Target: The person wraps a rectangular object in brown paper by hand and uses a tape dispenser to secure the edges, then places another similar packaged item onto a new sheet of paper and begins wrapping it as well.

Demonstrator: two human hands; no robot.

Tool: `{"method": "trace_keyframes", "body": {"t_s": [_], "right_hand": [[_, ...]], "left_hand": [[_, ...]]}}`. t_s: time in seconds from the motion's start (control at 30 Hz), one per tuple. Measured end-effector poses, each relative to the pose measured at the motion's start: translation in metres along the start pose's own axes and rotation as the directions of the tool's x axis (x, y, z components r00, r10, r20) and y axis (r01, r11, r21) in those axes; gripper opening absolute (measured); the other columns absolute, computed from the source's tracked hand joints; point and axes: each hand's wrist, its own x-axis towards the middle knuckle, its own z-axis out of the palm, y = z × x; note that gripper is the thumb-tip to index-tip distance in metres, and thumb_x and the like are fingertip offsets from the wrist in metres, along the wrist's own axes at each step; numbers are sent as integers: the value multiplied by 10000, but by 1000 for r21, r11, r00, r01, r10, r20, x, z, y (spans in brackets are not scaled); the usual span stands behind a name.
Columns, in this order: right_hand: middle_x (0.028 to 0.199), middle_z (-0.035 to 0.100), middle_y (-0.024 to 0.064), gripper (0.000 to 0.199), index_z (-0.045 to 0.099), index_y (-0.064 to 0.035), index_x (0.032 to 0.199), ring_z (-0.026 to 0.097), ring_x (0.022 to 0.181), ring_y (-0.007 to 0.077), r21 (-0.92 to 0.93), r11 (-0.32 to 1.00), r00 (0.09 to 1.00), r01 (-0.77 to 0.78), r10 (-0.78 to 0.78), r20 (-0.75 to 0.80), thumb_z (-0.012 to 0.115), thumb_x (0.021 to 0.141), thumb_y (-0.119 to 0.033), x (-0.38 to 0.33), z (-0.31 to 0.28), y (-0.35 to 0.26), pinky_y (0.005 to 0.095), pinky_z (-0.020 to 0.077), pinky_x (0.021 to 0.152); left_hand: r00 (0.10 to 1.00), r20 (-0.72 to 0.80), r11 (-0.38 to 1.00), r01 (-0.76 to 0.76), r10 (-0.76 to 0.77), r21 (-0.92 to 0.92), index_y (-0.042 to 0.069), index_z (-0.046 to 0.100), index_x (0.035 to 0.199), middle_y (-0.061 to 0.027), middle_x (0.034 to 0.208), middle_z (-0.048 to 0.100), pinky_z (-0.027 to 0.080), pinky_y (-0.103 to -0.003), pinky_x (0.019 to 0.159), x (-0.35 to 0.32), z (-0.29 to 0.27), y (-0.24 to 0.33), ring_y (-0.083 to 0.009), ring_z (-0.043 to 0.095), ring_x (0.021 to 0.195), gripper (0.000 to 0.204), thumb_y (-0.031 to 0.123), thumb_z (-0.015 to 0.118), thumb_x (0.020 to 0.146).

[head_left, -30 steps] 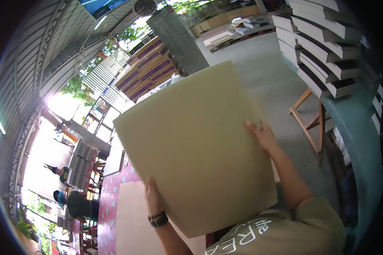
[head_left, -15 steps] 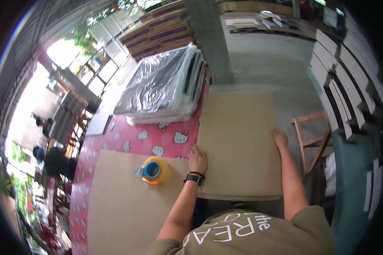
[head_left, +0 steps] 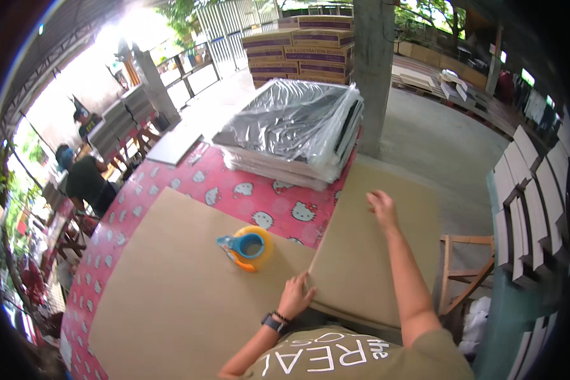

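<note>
A table covered by a pink patterned cloth (head_left: 259, 202) fills the middle of the view. On its near left part a large brown board (head_left: 171, 297) is laid flat. To the right of it, a stack of tan boards (head_left: 367, 266) is seen at the table's right edge, its top sheet flat and level. At the far end of the table a pile of flat panels wrapped in clear plastic (head_left: 297, 126) is set, with stacked brown cartons (head_left: 297, 54) beyond it beside a grey pillar (head_left: 372, 69). A wooden stand (head_left: 465, 272) is placed to the right of the tan stack.

The right hand (head_left: 382, 209) is laid palm down on the top sheet near its far edge, fingers loosely spread. The left hand (head_left: 296, 296) is set against the near left corner of the stack, fingers spread; whether the edge is gripped cannot be told. A tape dispenser with a yellow roll (head_left: 247, 248) rests on the brown board, just beyond the left hand. People are seated at far left (head_left: 85, 180).
</note>
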Motion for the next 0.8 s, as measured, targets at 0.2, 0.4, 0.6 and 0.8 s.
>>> {"method": "trace_keyframes", "body": {"t_s": [0.2,0.4,0.6,0.8], "right_hand": [[1033,542,104,515,559,-49,1044,546,820,243,632,668,918,-394,317,237,652,747,-460,118,154,-30,368,490,618],[1100,502,110,493,513,-92,1075,535,924,281,660,573,867,-486,414,278,723,703,-337,135,196,-18,417,496,739],[1174,488,72,566,537,-100,1120,458,1031,229,658,628,876,-414,472,101,749,638,-310,174,173,7,398,409,755],[1082,546,89,546,535,-49,1097,531,953,248,685,630,930,-367,224,292,742,653,-288,96,129,-43,410,483,716]], "left_hand": [[983,-113,947,102,-143,-305,21,565,1117,-124,1023,596,492,-287,734,-48,-71,-6,-183,589,905,311,118,606,824],[750,-401,830,350,-526,-435,2,562,1115,-101,1024,616,489,-271,707,-120,-105,-83,-168,600,834,303,89,602,828],[742,-454,842,276,-493,-463,-25,540,1134,-105,1014,613,482,-245,716,-99,-115,-84,-132,585,840,317,78,587,838],[840,-447,818,-5,-309,-575,-44,523,1148,-113,1034,602,484,-238,727,-55,-155,-59,-123,579,843,339,38,574,822]]}}
